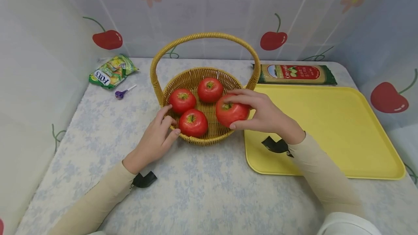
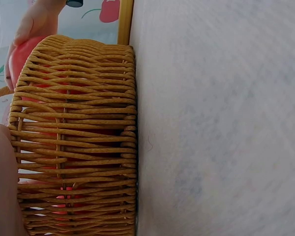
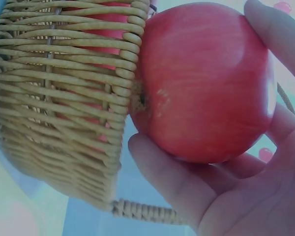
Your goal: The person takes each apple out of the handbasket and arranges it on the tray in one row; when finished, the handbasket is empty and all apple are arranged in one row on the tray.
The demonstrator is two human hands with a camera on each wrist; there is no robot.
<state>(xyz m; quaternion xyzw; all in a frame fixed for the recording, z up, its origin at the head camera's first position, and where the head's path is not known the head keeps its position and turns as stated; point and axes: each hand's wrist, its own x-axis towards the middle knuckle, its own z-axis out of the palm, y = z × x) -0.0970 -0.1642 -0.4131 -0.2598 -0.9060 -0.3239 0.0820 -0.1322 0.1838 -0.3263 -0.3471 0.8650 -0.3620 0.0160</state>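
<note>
A wicker basket (image 1: 209, 141) with a tall arched handle stands on the table, and three red apples (image 1: 193, 124) rest inside it. My right hand (image 1: 266, 115) grips another red apple (image 1: 232, 114) at the basket's right side, thumb in front and fingers over the far side. In the right wrist view this apple (image 3: 206, 83) sits level with the rim, its underside facing the wicker. At the left front, my left hand (image 1: 151, 140) holds the basket's rim, fingertips over the edge. Only part of that hand shows beside the woven wall (image 2: 78, 137) in the left wrist view.
A yellow tray (image 1: 326, 130) lies right of the basket, under my right forearm. Behind it is a pasta packet (image 1: 295, 74). A green Fox's candy bag (image 1: 112, 71) and a purple-wrapped lollipop (image 1: 120, 94) lie at the back left. Walls enclose the table's back and sides.
</note>
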